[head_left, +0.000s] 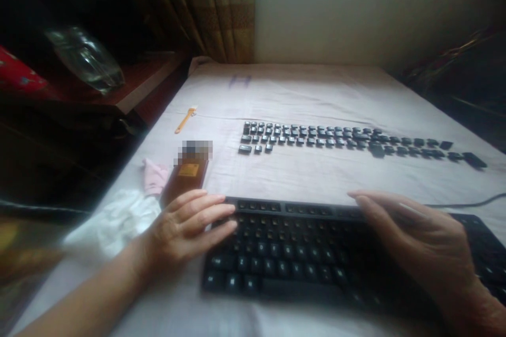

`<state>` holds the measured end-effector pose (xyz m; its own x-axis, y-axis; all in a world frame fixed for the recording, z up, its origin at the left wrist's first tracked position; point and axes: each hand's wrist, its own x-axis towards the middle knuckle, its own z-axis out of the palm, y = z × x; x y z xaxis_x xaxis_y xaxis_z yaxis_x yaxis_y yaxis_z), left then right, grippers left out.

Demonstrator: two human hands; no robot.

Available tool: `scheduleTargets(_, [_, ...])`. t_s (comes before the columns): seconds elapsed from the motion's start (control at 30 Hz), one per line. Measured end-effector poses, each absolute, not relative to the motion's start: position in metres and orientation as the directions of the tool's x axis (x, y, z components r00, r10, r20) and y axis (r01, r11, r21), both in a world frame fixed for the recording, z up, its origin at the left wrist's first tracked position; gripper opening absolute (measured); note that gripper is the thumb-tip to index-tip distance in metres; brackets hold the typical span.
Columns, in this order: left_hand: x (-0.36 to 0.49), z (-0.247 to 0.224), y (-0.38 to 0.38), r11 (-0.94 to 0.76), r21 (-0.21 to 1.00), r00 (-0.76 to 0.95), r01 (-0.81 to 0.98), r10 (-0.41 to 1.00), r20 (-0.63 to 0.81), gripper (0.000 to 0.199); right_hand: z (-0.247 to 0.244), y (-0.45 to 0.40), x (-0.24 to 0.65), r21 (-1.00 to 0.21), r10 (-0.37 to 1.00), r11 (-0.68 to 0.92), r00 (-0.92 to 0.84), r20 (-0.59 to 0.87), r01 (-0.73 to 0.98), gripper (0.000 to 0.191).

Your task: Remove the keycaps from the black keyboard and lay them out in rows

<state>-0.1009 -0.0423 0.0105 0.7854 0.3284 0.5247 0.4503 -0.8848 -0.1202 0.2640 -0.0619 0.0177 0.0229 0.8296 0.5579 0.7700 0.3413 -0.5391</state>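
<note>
A black keyboard (300, 289) lies on the pale cloth in front of me. Its lower letter rows carry keycaps, while the upper rows show bare key sockets. My left hand (177, 229) rests at the keyboard's upper left corner, fingers stretched out and nothing held in them. Above the right part of the keyboard is my right hand (419, 242), its thumb and index fingertips brought together; anything between them is too small or blurred to make out. Beyond the keyboard, loose black keycaps (300, 139) are laid out in rows on the cloth.
A brown box-like object (184, 181) with a yellow label stands beside my left hand, near a pink cloth (154, 176) and a white crumpled bag (114, 226). Farther back lies a small yellow tool (185, 120). A cable (470, 204) runs off right. A wooden table (146, 79) stands left.
</note>
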Motion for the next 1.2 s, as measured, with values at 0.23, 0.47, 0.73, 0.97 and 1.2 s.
scheduleTargets(0.23, [-0.095, 0.007, -0.047, -0.918, -0.071, 0.822, 0.39, 0.313, 0.475, 0.031, 0.016, -0.062, 0.264, -0.541, 0.837, 0.348, 0.006, 0.547, 0.766, 0.013])
scheduleTargets(0.47, [-0.089, 0.006, -0.045, -0.921, 0.032, 0.804, 0.387, 0.355, 0.477, 0.027, 0.017, -0.062, 0.26, -0.582, 0.862, 0.328, 0.016, 0.507, 0.744, 0.012])
scheduleTargets(0.73, [-0.102, 0.008, -0.039, -0.801, 0.287, 0.585, 0.526, 0.585, 0.561, 0.031, 0.019, -0.067, 0.269, -0.59, 0.82, 0.267, 0.142, 0.554, 0.762, 0.013])
scheduleTargets(0.97, [-0.107, 0.009, -0.033, -0.715, 0.314, 0.452, 0.624, 0.658, 0.602, 0.029, 0.014, -0.075, 0.274, -0.614, 0.829, 0.124, 0.258, 0.496, 0.78, 0.021])
scheduleTargets(1.2, [-0.103, 0.01, -0.032, -0.748, 0.32, 0.503, 0.582, 0.64, 0.581, 0.03, 0.007, -0.075, 0.277, -0.595, 0.844, 0.224, 0.151, 0.515, 0.772, 0.005])
